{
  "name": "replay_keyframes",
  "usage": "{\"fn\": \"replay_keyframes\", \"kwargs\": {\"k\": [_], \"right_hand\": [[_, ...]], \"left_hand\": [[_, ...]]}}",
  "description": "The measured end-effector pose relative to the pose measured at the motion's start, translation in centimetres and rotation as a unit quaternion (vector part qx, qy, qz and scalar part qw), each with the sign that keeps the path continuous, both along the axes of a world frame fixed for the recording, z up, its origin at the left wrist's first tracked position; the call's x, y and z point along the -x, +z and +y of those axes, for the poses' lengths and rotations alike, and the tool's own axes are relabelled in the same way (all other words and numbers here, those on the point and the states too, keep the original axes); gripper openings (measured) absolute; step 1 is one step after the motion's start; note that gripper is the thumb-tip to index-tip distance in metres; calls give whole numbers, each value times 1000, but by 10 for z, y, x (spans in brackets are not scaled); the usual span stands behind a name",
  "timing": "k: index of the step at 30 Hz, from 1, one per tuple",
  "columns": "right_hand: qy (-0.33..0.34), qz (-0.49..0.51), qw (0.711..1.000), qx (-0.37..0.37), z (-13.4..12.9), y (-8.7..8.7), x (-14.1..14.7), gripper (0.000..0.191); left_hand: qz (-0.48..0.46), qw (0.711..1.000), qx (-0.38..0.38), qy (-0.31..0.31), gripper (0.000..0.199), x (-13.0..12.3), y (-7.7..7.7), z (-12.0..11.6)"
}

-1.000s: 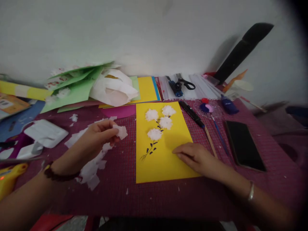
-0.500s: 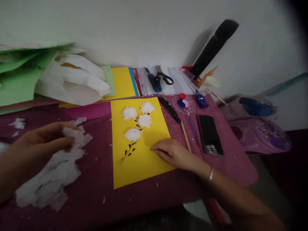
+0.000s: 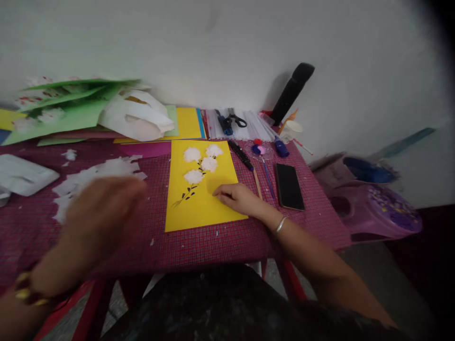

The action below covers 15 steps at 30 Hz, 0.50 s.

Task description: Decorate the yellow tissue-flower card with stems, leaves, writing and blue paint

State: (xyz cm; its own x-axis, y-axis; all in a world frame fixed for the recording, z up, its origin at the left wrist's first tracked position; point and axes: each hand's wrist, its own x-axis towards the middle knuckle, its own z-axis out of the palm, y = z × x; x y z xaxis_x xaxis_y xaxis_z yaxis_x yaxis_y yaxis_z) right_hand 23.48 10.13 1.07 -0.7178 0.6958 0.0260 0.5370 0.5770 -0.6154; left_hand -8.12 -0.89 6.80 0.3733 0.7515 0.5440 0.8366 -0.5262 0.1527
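Note:
A yellow sheet [image 3: 199, 213] lies on the table with white fluffy paper flowers [image 3: 194, 176] on it. A drawn stem [image 3: 185, 195] with dark leaves runs below them. My right hand [image 3: 236, 198] rests on the sheet's right side, fingers curled together, with nothing visible in them. My left hand [image 3: 104, 218] hovers left of the sheet, in front of a spread of torn white tissue pieces [image 3: 103, 171]. Motion smears its fingers, so what it holds, if anything, does not show.
Right of the sheet lie a black marker [image 3: 241, 155], a paintbrush [image 3: 268, 177], a paint palette [image 3: 259, 149] and a phone [image 3: 289, 186]. Scissors [image 3: 234, 119] lie at the back. Green papers [image 3: 78, 113] are heaped back left; a white packet [image 3: 26, 174] sits far left.
My left hand has left the tissue pieces it was fingering and moved right, now blurred. My right hand has stayed on the yellow sheet. The view has shifted, showing my lap.

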Motion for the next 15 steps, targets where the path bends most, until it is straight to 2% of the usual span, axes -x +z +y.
{"fn": "replay_keyframes", "kwargs": {"k": [1, 2, 3, 5, 8, 11, 15], "right_hand": [[0, -1, 1000, -1, 0, 0, 0, 25], [1, -3, 1000, -3, 0, 0, 0, 24], [2, -2, 1000, -5, 0, -1, 0, 24], [4, 4, 1000, -4, 0, -1, -1, 23], [9, 15, 1000, 6, -1, -1, -3, 23], [9, 24, 999, 23, -2, 1, -6, 24], [-36, 36, 998, 23, -1, 3, -10, 24]], "left_hand": [[49, 992, -49, -104, 19, -26, 1, 0], [93, 974, -47, -201, 23, -50, 0, 1], [108, 961, -52, -251, 28, -71, -1, 5], [108, 945, -66, -301, 36, -100, -7, 16], [71, 946, -76, -307, 41, -112, -21, 33], [45, 958, -43, -281, 44, -99, -32, 40], [15, 966, 9, -258, 45, -84, -35, 39]]}}
